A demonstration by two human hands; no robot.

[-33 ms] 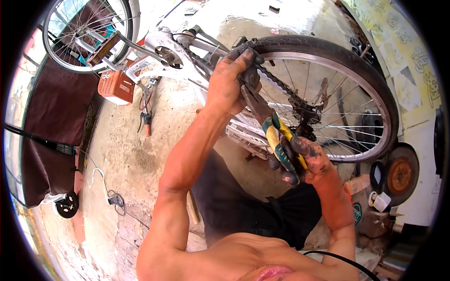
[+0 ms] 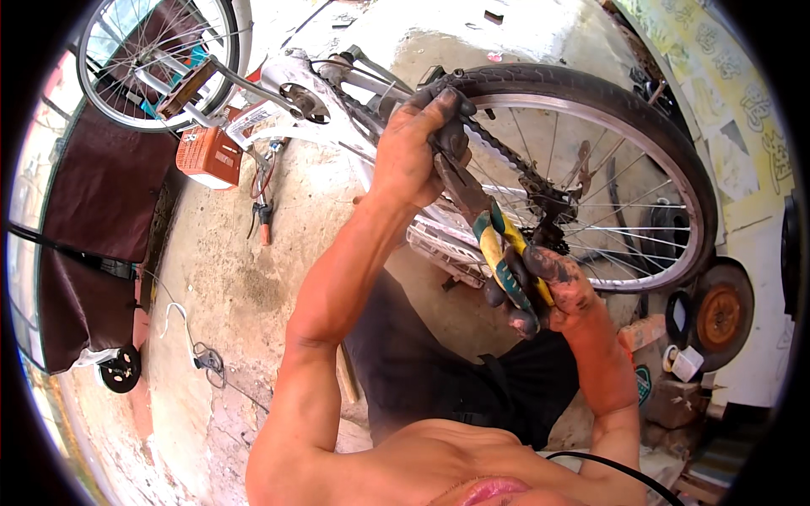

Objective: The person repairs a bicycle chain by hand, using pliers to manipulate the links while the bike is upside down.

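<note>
A white bicycle stands upside down before me, its frame [image 2: 316,135] at the upper middle and its rear wheel [image 2: 704,160] to the right. My right hand [image 2: 557,291] is closed around the yellow-and-green handles of the pliers [image 2: 494,240]. The jaws of the pliers point up and left, reaching my left hand [image 2: 422,139]. Blackened fingers on that hand are closed beside the tyre and the bicycle chain [image 2: 498,143]; what they pinch is hidden. Below the chain hangs the rear derailleur [image 2: 548,207], near the wheel's hub.
The front wheel [image 2: 232,80] is at the upper left, above an orange basket [image 2: 207,156] and a brake lever [image 2: 257,221]. A rusty-hubbed small wheel [image 2: 721,314] leans at the right. Cables [image 2: 209,358] lie on the concrete floor [image 2: 228,287]. Maroon panels [image 2: 105,194] line the left.
</note>
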